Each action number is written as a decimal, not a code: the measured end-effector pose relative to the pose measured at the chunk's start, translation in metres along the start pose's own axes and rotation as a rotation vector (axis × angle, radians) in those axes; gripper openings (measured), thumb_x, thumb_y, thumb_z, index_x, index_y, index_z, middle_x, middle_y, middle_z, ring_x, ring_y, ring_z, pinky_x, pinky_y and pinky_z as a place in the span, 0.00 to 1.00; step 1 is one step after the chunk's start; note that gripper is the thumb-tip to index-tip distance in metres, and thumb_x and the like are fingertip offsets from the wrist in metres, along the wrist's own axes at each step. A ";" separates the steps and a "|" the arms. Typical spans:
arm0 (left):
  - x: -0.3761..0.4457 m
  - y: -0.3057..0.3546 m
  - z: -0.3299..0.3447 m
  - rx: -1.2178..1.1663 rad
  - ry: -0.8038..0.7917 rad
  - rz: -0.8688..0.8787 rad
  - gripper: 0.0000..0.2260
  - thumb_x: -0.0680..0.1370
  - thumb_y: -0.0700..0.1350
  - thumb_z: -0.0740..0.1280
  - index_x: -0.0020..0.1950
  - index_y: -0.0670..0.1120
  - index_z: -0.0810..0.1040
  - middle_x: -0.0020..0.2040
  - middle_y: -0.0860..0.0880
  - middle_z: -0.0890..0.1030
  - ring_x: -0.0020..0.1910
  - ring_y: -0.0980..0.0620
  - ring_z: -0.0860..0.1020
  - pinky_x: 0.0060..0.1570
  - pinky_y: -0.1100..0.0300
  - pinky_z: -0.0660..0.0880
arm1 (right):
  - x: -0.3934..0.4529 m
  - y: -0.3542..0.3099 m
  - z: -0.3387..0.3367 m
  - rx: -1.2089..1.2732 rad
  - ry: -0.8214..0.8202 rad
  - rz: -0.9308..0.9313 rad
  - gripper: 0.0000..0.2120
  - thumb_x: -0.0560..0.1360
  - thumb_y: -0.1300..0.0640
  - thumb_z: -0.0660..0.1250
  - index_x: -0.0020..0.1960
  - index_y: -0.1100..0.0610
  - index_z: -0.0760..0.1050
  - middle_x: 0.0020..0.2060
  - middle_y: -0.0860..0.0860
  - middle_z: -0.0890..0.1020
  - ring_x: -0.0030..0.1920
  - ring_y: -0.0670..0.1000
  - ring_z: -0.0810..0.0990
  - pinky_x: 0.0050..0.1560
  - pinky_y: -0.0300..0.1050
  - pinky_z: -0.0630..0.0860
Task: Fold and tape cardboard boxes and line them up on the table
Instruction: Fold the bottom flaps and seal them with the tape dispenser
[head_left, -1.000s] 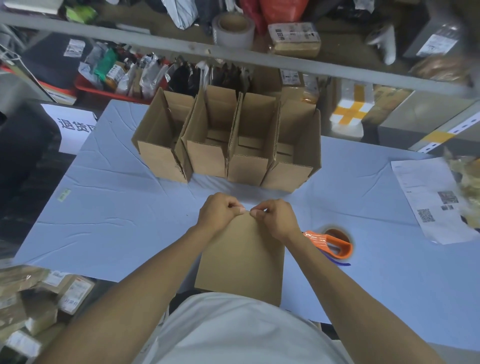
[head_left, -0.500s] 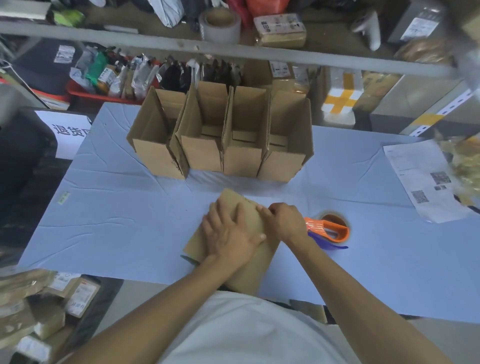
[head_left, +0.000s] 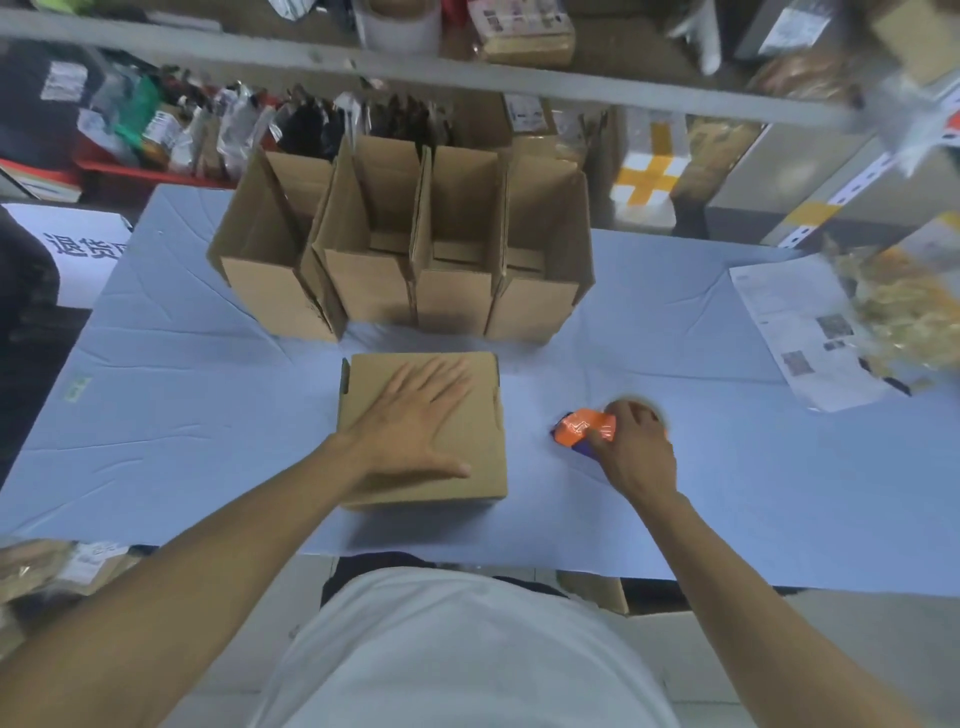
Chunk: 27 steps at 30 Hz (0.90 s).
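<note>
A squared-up cardboard box (head_left: 470, 447) stands on the blue table (head_left: 182, 415) in front of me, closed flaps on top. My left hand (head_left: 415, 415) presses flat on those flaps, fingers spread. To its right, my right hand (head_left: 631, 447) grips the orange tape dispenser (head_left: 582, 427), which lies on the table. Behind the box, a row of several open-topped cardboard boxes (head_left: 405, 249) stands side by side at the table's far edge.
A printed paper sheet (head_left: 802, 332) lies at the right of the table beside crinkled yellowish packaging (head_left: 904, 317). A grey shelf rail (head_left: 467, 78) with parcels crosses above the far edge. More parcels (head_left: 52, 566) sit low at left.
The flat cardboard has been opened into a box and set down square. My left hand now lies flat on its top. My right hand left the box and took hold of the tape dispenser.
</note>
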<state>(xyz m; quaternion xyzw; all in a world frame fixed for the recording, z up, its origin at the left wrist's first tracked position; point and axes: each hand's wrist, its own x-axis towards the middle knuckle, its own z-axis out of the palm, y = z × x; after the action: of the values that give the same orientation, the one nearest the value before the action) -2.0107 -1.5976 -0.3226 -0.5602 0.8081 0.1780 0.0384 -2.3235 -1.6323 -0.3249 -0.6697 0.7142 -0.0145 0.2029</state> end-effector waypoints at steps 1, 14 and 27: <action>-0.001 -0.003 -0.001 0.002 0.001 0.016 0.52 0.65 0.80 0.54 0.80 0.54 0.41 0.80 0.56 0.40 0.78 0.55 0.37 0.76 0.49 0.39 | 0.003 0.002 -0.001 -0.023 -0.051 -0.002 0.26 0.74 0.43 0.69 0.67 0.55 0.72 0.63 0.56 0.75 0.63 0.58 0.73 0.55 0.52 0.73; -0.003 0.034 -0.018 -0.491 0.236 -0.184 0.21 0.76 0.50 0.68 0.68 0.47 0.74 0.66 0.50 0.75 0.66 0.49 0.71 0.68 0.57 0.65 | -0.006 -0.001 -0.034 0.228 -0.086 -0.280 0.26 0.79 0.59 0.61 0.75 0.50 0.63 0.60 0.53 0.77 0.56 0.56 0.76 0.51 0.48 0.71; 0.014 0.063 -0.047 -1.589 0.037 -0.440 0.09 0.82 0.42 0.62 0.48 0.43 0.81 0.40 0.49 0.83 0.41 0.55 0.81 0.43 0.62 0.79 | -0.021 -0.055 -0.059 0.120 -0.269 -0.507 0.28 0.64 0.42 0.76 0.60 0.43 0.70 0.47 0.40 0.80 0.44 0.45 0.79 0.44 0.42 0.78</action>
<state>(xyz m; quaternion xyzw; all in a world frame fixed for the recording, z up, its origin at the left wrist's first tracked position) -2.0669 -1.6062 -0.2672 -0.5687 0.3135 0.6757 -0.3489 -2.2885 -1.6328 -0.2494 -0.8096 0.4884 -0.0180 0.3250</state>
